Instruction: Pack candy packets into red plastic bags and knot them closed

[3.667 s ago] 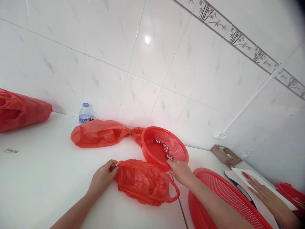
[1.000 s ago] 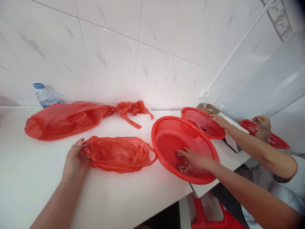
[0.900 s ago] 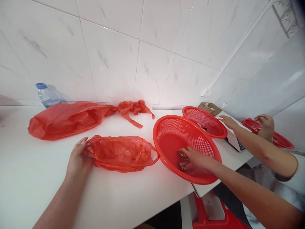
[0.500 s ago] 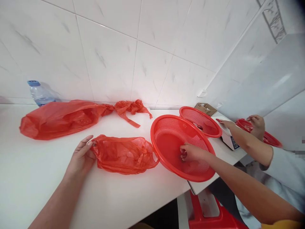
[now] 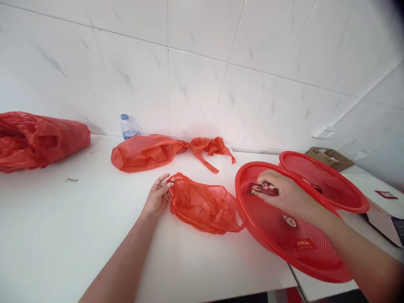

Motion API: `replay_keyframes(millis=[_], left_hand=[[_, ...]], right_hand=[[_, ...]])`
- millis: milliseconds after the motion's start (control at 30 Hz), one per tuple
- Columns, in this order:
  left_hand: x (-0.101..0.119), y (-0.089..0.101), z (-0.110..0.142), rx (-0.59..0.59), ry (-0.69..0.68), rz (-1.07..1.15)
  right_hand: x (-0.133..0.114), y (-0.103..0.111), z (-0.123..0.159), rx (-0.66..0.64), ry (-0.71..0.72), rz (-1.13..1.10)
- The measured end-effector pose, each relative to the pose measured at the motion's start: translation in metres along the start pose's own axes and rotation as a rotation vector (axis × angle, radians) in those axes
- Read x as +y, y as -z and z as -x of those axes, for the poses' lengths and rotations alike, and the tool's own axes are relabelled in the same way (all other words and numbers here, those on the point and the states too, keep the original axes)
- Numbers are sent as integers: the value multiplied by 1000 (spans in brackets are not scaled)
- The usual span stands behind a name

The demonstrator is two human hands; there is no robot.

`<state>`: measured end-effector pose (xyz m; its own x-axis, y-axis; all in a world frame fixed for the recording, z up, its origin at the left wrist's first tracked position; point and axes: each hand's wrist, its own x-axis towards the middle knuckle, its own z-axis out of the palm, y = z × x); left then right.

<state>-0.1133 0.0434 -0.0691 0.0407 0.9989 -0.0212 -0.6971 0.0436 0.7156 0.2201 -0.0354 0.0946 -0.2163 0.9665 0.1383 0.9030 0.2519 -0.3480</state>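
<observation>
My left hand pinches the left edge of a thin red plastic bag, which lies with its mouth spread on the white table. The bag's right-hand handle reaches the rim of a large red perforated basket. Over the far left part of that basket, my right hand grips dark red printed packets; I cannot tell exactly how many. Lower in the basket lie a small packet with a pale round print and a red packet.
A second red basket stands behind, beside an open cardboard box and a white device with a red packet on top. Along the wall are a knotted red bag, a water bottle and a bulky red bag.
My right hand has risen from the basket's bottom toward its far left rim, packets in its grip. The view has turned left; the co-worker's arms are out of it. My left hand still holds the bag.
</observation>
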Motion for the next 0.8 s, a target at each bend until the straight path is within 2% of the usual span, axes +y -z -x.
replay_keyframes(millis=[67, 167, 300, 367, 467, 567, 700, 800], left_hand=[[-1, 2, -1, -3, 7, 12], [0, 3, 0, -21, 19, 14], [3, 0, 2, -45, 32, 13], [4, -1, 3, -48, 38, 13], [4, -2, 4, -47, 31, 20], [3, -3, 3, -42, 32, 25], [3, -5, 3, -10, 48, 19], [3, -5, 2, 9, 53, 6]], right_hand=[[-28, -11, -13, -102, 126, -44], [-57, -42, -34, -259, 283, -42], [-71, -86, -61, -353, 366, -13], [-73, -96, -68, -345, 403, -46], [-72, -84, -68, -264, 403, -105], [-55, -48, -56, -129, 264, -100], [-2, -5, -30, -56, -48, -35], [54, 5, -3, -142, -226, 85]])
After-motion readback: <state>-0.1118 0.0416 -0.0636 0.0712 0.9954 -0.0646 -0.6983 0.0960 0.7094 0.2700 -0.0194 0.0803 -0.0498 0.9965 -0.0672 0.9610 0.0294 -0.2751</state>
